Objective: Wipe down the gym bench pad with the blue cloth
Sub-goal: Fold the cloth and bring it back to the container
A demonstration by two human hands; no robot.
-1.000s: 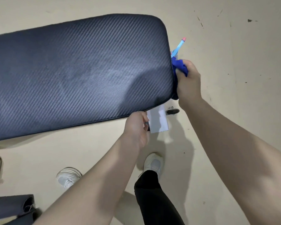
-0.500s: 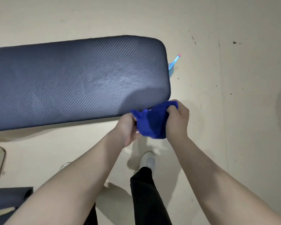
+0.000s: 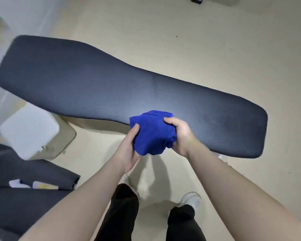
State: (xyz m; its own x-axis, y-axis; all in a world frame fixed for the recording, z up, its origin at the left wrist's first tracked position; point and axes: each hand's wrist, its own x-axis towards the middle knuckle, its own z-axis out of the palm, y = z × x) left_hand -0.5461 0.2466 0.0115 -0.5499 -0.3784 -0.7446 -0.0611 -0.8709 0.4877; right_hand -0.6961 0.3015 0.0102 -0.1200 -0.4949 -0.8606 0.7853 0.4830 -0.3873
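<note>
The long dark gym bench pad (image 3: 97, 87) with a fine ribbed texture runs from upper left to lower right across the view. A bunched blue cloth (image 3: 151, 133) hangs at the pad's near edge, around its middle. My left hand (image 3: 129, 150) cups the cloth from below and the left. My right hand (image 3: 180, 134) grips its right side, thumb on top. Both hands are just above the near edge of the pad.
A white box (image 3: 28, 131) stands on a beige mat (image 3: 66, 136) on the floor at the left. Dark rolled padding (image 3: 24, 173) lies at the lower left. My legs and a white shoe (image 3: 190, 200) are below. A small dark object (image 3: 196, 0) sits at the top edge.
The view has swung left, so the whole pad now shows. The cloth, held by the right hand at the pad's end a second ago, is now in both hands at the near edge.
</note>
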